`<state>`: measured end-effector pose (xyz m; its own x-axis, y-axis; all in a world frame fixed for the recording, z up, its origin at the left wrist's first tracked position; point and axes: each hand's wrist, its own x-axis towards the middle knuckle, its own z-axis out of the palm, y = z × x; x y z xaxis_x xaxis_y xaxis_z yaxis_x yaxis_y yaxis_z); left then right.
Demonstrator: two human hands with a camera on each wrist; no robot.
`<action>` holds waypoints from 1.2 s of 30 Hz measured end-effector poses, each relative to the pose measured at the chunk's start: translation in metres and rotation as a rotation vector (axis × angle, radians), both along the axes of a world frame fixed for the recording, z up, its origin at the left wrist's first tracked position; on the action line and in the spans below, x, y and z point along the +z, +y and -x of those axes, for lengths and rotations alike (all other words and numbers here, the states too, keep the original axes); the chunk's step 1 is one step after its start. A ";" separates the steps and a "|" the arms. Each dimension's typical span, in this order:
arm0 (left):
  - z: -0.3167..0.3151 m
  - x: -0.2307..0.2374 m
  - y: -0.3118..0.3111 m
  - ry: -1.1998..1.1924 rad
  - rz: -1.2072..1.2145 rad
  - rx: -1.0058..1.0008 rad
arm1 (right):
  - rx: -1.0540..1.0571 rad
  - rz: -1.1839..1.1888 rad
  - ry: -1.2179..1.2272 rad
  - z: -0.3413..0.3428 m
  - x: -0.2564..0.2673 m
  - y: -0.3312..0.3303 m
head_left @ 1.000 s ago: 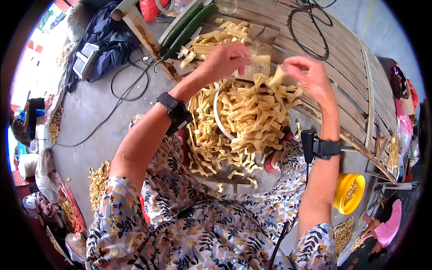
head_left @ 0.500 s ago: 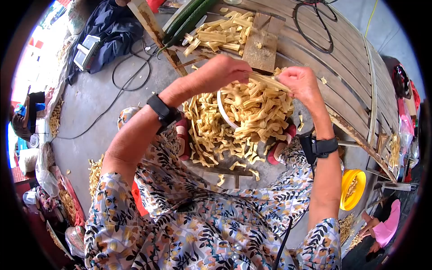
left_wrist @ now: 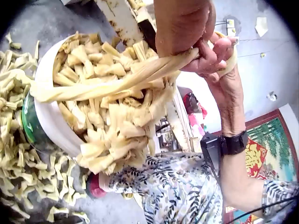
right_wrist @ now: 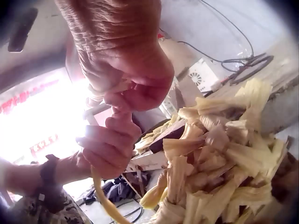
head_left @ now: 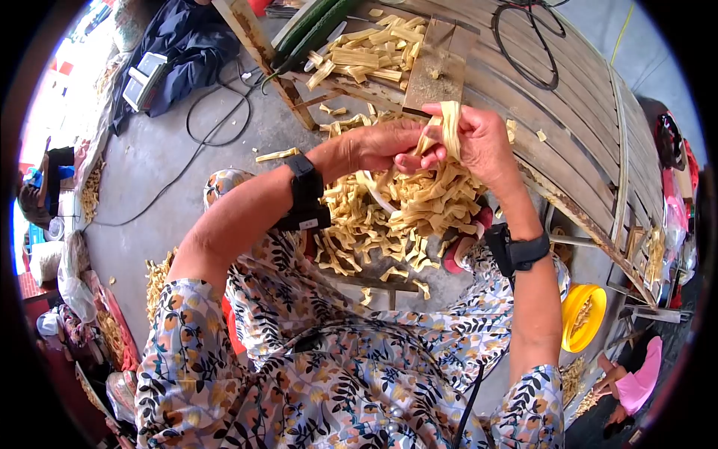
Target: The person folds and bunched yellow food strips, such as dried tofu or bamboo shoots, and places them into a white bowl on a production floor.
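Note:
Both hands meet over a heaped bucket, working one long, limp, pale yellow strip. My right hand pinches it, with a loop standing up over the fingers. Close on the left, my left hand grips the same strip. Seen from the left wrist, a twisted length of the strip trails from the left hand across the heap. In the right wrist view it hangs down below the left hand. Knotted yellow pieces fill the white-rimmed bucket; more lie on the floor around it.
A slatted wooden table holds a small board, a pile of flat yellow strips, green cucumbers and a coiled black cable. A yellow bucket stands at the right. Another person in pink is at lower right.
The left hand came away from the table's pile with a strip, which was then stretched between both hands. Now the hands are close together and the strip is looped at the right fingers.

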<state>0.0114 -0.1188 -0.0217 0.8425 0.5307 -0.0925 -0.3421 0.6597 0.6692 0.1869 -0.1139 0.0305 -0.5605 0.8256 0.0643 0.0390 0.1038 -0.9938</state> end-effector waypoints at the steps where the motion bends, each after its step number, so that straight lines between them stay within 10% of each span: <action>1: -0.001 -0.005 0.002 -0.104 0.039 -0.134 | -0.010 0.071 -0.098 -0.003 0.007 -0.002; 8: -0.023 -0.016 -0.012 -0.191 0.088 0.121 | -0.026 -0.282 -0.266 0.004 0.010 -0.007; 11: -0.022 0.008 -0.009 0.112 -0.038 0.496 | -0.469 -0.990 -0.381 0.002 -0.010 0.009; 18: -0.012 0.043 -0.007 0.566 -0.508 0.666 | -0.344 -0.200 -0.184 0.000 -0.022 0.013; 24: -0.017 0.034 -0.002 1.103 -1.241 0.674 | -0.421 -0.634 -0.664 0.005 -0.019 0.005; 28: -0.019 0.023 0.001 0.793 -0.721 0.762 | -0.452 -0.764 -0.310 0.007 -0.012 0.005; 32: -0.022 0.036 -0.006 0.324 -0.079 0.574 | -0.491 -0.405 0.092 -0.005 -0.011 0.017; 36: -0.017 0.037 -0.009 0.446 -0.261 0.468 | -0.617 0.010 0.320 -0.020 -0.009 0.029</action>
